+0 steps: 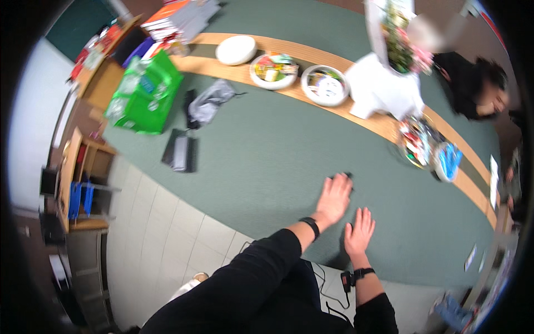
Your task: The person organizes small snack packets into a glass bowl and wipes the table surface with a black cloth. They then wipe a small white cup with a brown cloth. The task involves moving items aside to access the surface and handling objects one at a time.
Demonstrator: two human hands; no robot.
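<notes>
My left hand (335, 199) is palm down over the green tabletop (250, 154), a black band round its wrist. A small dark object (349, 177) shows past its fingertips, mostly covered; whether the fingers grip it cannot be told. Closer to my body and to the right, my right hand (359, 234) is stretched flat at the table's near side, thumb apart from the fingers, holding nothing I can see. Its wrist carries a black strap with a small device (347, 281) and a hanging cable (333, 297).
Leftward stand a green bag (152, 94), a grey pouch (210, 102) and a grey case (180, 152). Bowls of small packets (273, 85), a flower arrangement (402, 46) and a clear container (413, 144) line the wooden strip. A person (471, 85) leans at the far right.
</notes>
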